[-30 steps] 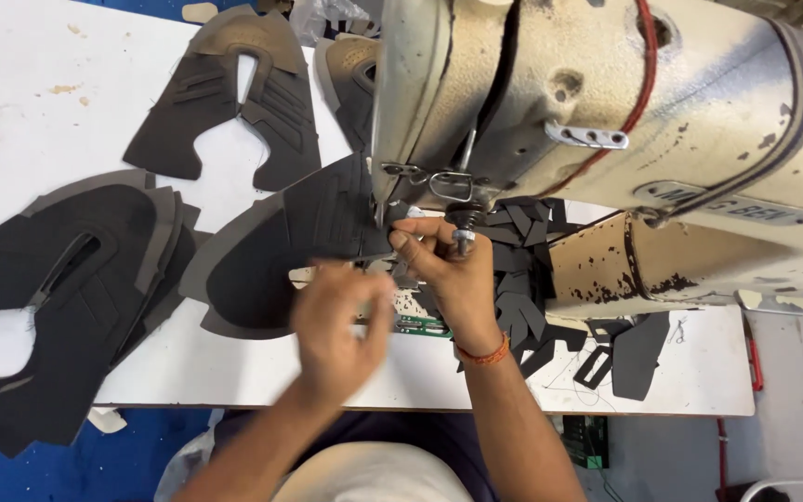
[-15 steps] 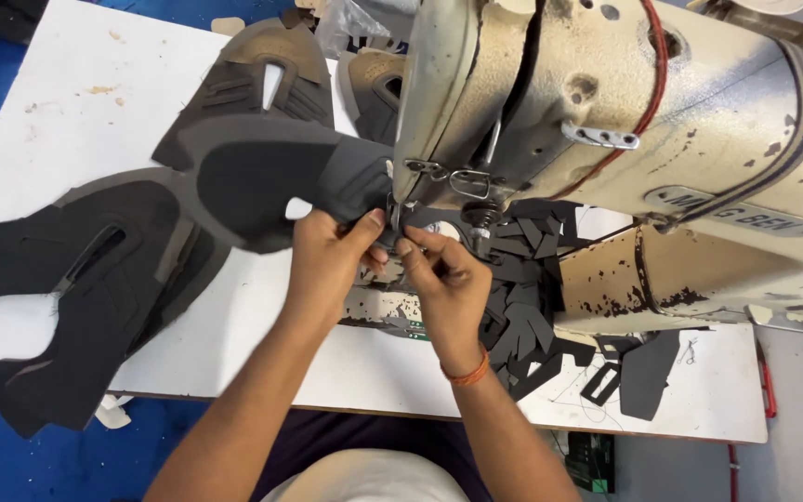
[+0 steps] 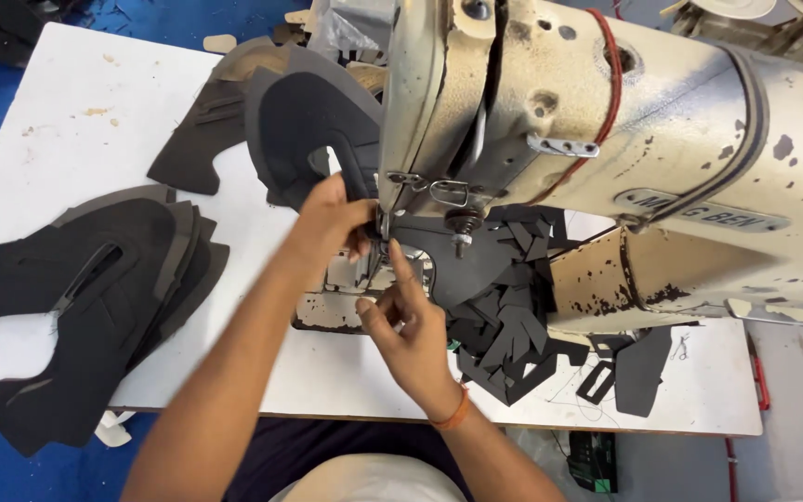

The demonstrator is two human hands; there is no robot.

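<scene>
Dark shoe upper (image 3: 313, 130) pinched in left hand (image 3: 332, 218) grip, apparently.

Bench clutter beside the work
A stack of dark grey cut fabric panels (image 3: 76, 297) lies left on the white worktable (image 3: 39, 121); small black offcuts (image 3: 513, 335) are heaped right.

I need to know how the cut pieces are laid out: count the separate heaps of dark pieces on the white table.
3: a stack of large pieces at the table's left edge, a heap behind the left hand, and small scraps beside the right hand. The sewing machine may hide more.
</scene>
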